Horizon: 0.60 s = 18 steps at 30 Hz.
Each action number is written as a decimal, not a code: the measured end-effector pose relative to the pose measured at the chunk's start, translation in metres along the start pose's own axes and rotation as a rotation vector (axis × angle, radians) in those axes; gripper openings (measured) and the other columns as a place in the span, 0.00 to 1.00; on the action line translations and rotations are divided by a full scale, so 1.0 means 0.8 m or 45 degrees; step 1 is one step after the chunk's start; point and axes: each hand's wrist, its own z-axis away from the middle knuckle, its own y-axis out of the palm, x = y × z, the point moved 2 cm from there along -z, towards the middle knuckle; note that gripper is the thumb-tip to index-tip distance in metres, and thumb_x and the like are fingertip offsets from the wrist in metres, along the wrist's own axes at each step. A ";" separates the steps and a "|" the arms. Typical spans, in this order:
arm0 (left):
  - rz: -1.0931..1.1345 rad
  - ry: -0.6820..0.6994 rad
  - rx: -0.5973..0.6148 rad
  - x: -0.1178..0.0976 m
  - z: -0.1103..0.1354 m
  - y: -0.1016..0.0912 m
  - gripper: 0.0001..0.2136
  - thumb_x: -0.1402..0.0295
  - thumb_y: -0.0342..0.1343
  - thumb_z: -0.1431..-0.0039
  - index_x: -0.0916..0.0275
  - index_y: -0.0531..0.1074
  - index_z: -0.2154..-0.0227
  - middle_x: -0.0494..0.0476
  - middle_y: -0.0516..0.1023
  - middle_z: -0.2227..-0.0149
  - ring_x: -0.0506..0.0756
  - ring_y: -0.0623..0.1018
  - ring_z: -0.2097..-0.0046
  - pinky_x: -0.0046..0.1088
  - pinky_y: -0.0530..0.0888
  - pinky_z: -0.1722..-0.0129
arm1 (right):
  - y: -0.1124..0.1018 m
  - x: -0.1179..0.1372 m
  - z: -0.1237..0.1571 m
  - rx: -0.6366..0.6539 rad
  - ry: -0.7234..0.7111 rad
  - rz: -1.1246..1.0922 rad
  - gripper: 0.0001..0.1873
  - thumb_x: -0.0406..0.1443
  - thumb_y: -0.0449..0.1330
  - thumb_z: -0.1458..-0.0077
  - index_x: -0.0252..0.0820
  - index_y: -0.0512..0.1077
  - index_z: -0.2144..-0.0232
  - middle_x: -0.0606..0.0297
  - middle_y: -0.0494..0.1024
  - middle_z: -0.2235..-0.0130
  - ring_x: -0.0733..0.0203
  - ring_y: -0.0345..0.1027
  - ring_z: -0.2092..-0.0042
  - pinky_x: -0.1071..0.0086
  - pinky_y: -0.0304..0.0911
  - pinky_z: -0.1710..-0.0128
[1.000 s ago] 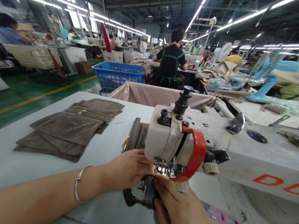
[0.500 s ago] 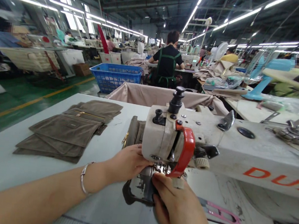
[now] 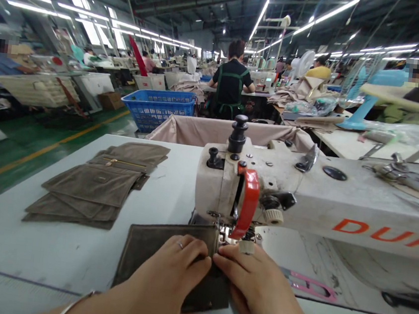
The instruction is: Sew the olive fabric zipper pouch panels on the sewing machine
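A dark brown fabric panel (image 3: 148, 245) lies flat on the white table in front of the sewing machine (image 3: 284, 195), its right edge under the needle area. My left hand (image 3: 170, 278) rests on top of the panel with fingers pressed down flat and together. My right hand (image 3: 258, 292) presses its fingertips on the panel's right edge, just below the machine's red guard (image 3: 247, 203). The two hands' fingertips nearly meet at the presser foot.
A stack of brown zippered fabric pieces (image 3: 97, 185) lies at the left on the table (image 3: 5, 245). A beige cloth bin (image 3: 216, 130) and a blue basket (image 3: 158, 106) stand beyond. A person in black (image 3: 232, 82) sits with their back to me. A pink tool (image 3: 308, 285) lies at right.
The panel, bunched behind the needle before, now lies flat toward me. My left hand moved from beside the machine head onto the panel; the view shifted right.
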 end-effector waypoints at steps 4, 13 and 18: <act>-0.101 0.160 -0.168 -0.006 0.017 0.023 0.22 0.63 0.66 0.46 0.66 0.72 0.50 0.61 0.77 0.50 0.63 0.75 0.49 0.44 0.73 0.44 | 0.002 0.002 0.001 0.001 -0.032 0.020 0.23 0.22 0.52 0.46 0.42 0.73 0.51 0.61 0.78 0.54 0.52 0.69 0.57 0.56 0.69 0.57; -0.047 0.168 -0.295 -0.002 0.017 0.013 0.21 0.75 0.58 0.48 0.62 0.71 0.49 0.56 0.77 0.49 0.58 0.74 0.46 0.38 0.70 0.39 | 0.003 -0.001 0.006 -0.012 -0.038 0.027 0.19 0.23 0.53 0.43 0.39 0.73 0.52 0.60 0.78 0.53 0.52 0.68 0.57 0.58 0.68 0.57; 0.024 0.153 -0.342 0.000 0.019 0.017 0.22 0.78 0.56 0.51 0.61 0.72 0.50 0.53 0.77 0.50 0.55 0.73 0.47 0.32 0.71 0.41 | 0.000 -0.001 0.004 0.034 -0.051 0.035 0.15 0.24 0.55 0.41 0.40 0.74 0.55 0.61 0.78 0.53 0.52 0.67 0.56 0.57 0.67 0.55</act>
